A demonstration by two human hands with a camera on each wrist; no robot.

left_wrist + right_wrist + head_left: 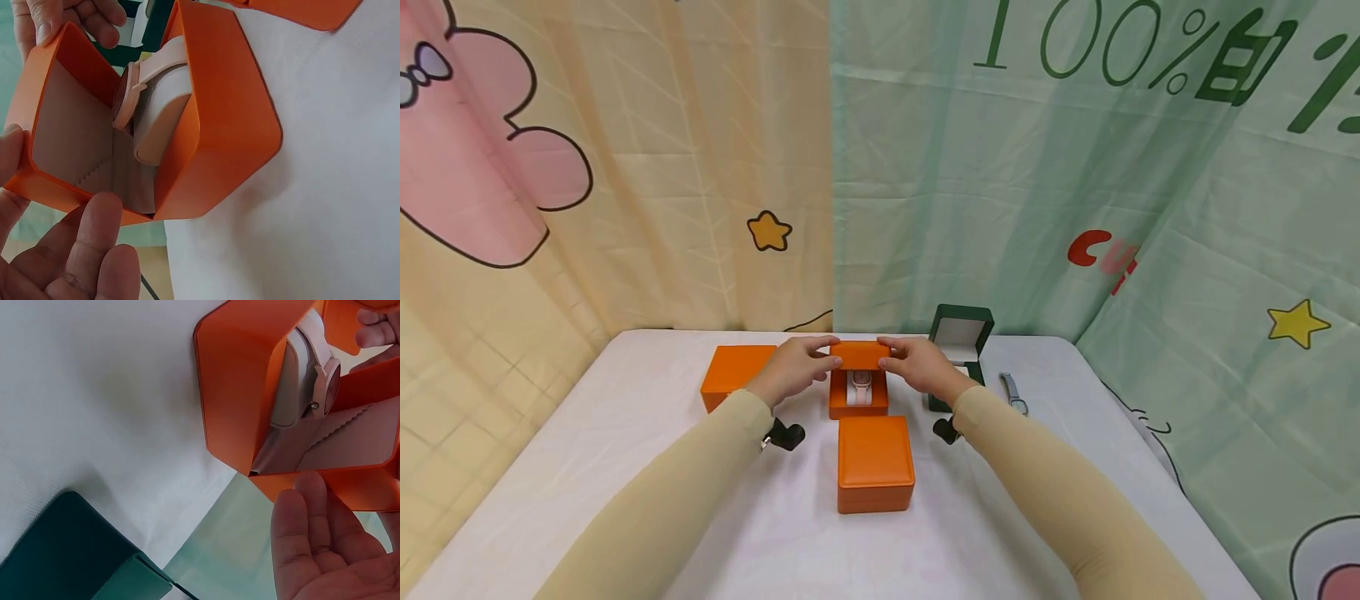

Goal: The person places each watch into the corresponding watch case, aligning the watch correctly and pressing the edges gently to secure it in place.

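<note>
An orange watch box stands half open at the middle of the table, its hinged lid tilted up. Inside, a wristwatch with a pale pink strap is wrapped round a light cushion, seen closer as a watch in the left wrist view. My left hand grips the lid's left side between thumb and fingers. From the right, my right hand holds the opposite side of the lid, its fingers against the lid's side wall.
A closed orange box sits in front of the open one. Another orange box is behind my left hand. Beyond my right hand stands an open dark green box, with a silver-coloured watch beside it. Curtains hang behind the table.
</note>
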